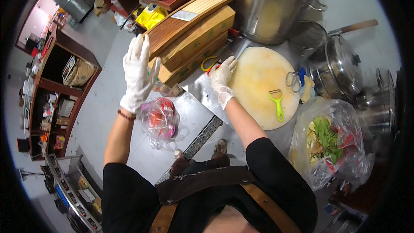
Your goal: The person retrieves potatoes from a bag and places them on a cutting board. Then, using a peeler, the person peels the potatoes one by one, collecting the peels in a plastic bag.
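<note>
Both my hands wear white disposable gloves. My left hand (138, 68) is raised with fingers extended beside a wooden mandoline slicer (181, 19) lying on stacked boxes; nothing is in it. My right hand (223, 72) is at the left edge of a round cutting board (258, 71), near the knife (242, 49) and some scissors with red and yellow handles (209, 63). Whether its fingers touch the knife is unclear. A green Y-shaped peeler (278, 106) lies on the board, with metal-handled scissors (293, 82) at its right edge.
Large steel pots (268, 6) stand behind the board, beside a strainer (307, 35) and a lidded pot (339, 64). A clear bag of vegetable scraps (326, 142) stands at the right. A plastic bag with red contents (158, 118) is below my left hand. Cardboard boxes (200, 45) are stacked ahead.
</note>
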Demonstrator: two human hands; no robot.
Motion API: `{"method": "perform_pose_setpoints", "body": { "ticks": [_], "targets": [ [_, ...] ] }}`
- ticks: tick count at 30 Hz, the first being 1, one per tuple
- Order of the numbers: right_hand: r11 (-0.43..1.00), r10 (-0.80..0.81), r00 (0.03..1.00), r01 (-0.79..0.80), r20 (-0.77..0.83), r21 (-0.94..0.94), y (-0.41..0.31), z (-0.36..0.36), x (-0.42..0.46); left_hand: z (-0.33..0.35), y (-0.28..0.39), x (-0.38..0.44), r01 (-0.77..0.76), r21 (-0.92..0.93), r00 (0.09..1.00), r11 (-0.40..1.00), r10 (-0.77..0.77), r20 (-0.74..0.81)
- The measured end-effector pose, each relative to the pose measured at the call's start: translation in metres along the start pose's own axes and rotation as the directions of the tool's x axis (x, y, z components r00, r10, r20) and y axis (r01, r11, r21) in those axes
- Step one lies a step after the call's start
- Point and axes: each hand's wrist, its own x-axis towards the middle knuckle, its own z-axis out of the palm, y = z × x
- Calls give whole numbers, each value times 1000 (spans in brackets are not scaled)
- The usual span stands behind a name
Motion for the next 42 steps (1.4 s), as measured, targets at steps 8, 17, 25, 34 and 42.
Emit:
{"method": "perform_pose_setpoints", "body": {
  "ticks": [8, 17, 25, 34, 42],
  "targets": [
    [917, -137, 985, 87, 103, 389, -4, -19, -33, -19, -121, -186, 283, -21, 959, 959, -283, -16],
    [839, 95, 757, -411, 647, 358, 18, 95, -240, 51, -261, -370, 906, -36, 349, 422, -696, 627],
    [663, 492, 385, -747, 781, -50, 29, 208, -312, 161, -249, -493, 636, -137, 443, 759, -213, 871],
    [850, 304, 564, -524, 767, 48, 23, 275, -246, 213, -245, -407, 674, -174, 407, 718, -165, 898],
    [903, 162, 767, -369, 621, 221, -14, 348, -194, 274, -287, -374, 704, -344, 596, 621, -254, 762]
  ]
}}
